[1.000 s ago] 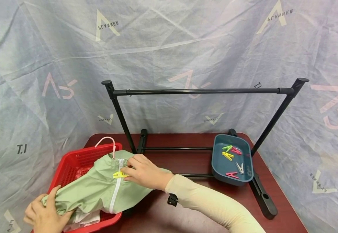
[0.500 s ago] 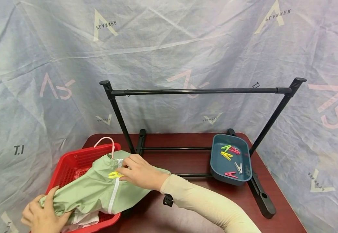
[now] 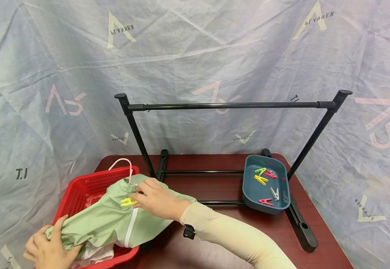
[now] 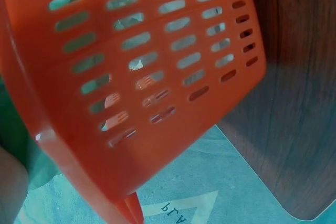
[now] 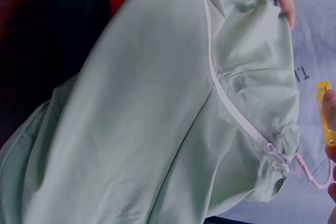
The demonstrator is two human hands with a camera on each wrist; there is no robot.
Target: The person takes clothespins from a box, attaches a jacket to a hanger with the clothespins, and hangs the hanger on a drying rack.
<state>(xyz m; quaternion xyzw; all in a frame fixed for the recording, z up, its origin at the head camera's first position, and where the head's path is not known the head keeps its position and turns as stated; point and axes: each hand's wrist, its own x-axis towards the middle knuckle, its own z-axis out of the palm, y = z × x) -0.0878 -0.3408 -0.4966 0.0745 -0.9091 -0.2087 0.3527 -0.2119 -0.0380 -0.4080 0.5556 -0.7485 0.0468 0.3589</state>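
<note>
A pale green jacket [image 3: 104,220] with a white zipper [image 5: 239,116] lies draped over the red basket [image 3: 90,179]. The hook of a pink hanger [image 3: 122,160] sticks up from its collar. At the basket's near left, my left hand [image 3: 48,248] grips the jacket's sleeve end, thumb toward the front. My right hand [image 3: 159,200] is over the upper front of the jacket and pinches a yellow clothespin [image 3: 127,202]. In the right wrist view this clothespin [image 5: 326,111] appears at the right edge, apart from the cloth. The left wrist view shows mostly the basket's slotted wall [image 4: 152,77].
Behind the jacket stands a black garment rack with a horizontal bar [image 3: 228,106]. A blue tray [image 3: 247,192] with several coloured clothespins is at the right, by the rack's foot [image 3: 304,231]. White cloth [image 3: 104,254] shows in the basket. All this rests on a dark red table [image 3: 201,186].
My right hand has moved a little left across the jacket front, with the yellow clothespin in its fingers. The left hand keeps its grip on the sleeve.
</note>
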